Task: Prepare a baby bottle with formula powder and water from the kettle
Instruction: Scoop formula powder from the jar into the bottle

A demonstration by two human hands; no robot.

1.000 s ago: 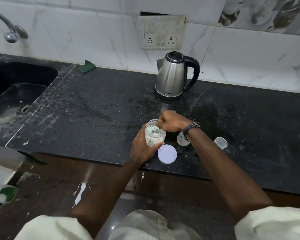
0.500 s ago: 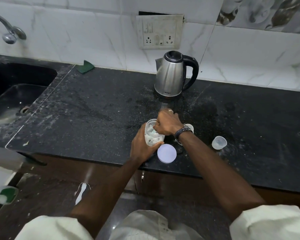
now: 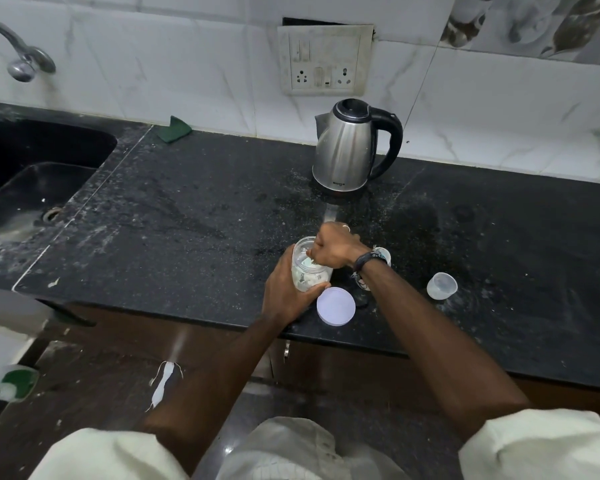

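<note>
Near the front edge of the black tabletop (image 3: 187, 220) stands a clear jar (image 3: 307, 268) with pale powder in it. The left hand (image 3: 288, 292) is wrapped around the jar, and its fingers (image 3: 314, 293) curl tight around the bottom part. The right hand (image 3: 333, 247) sits on top of the open mouth of the jar. Its fingers are bunched and dip inside, pinching something small that I cannot make out. A round white lid (image 3: 336, 305) lies flat just beside the jar, on its right. A small part of the baby bottle (image 3: 383, 255) peeks out behind the right wrist. A little clear cap (image 3: 441, 285) sits further right. The steel kettle (image 3: 349, 150) stands at the back by the wall.
</note>
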